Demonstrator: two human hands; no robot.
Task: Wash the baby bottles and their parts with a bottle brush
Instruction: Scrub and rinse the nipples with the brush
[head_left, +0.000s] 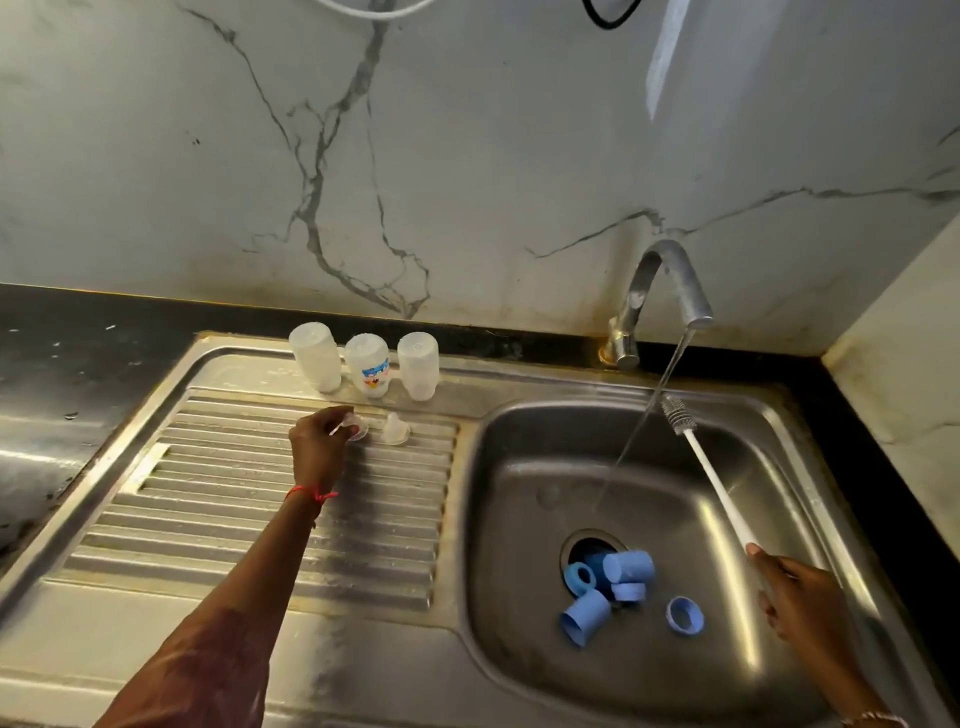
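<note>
Head view: three clear bottles (369, 364) inverted at draining board's (234, 493) rear edge; left hand (322, 447) pinching clear teat (357, 428); right hand (800, 597) gripping white brush (712, 478) over basin (545, 467); blue caps (628, 566), rings (684, 614) clustered at drain (582, 545).

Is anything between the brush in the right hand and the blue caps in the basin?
Nothing solid. Only open basin lies between the bottle brush and the blue caps; the water stream falls beside the bristles.

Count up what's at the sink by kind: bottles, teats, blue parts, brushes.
Bottles: 3
Teats: 2
Blue parts: 6, one half hidden
Brush: 1
Total: 12
</note>
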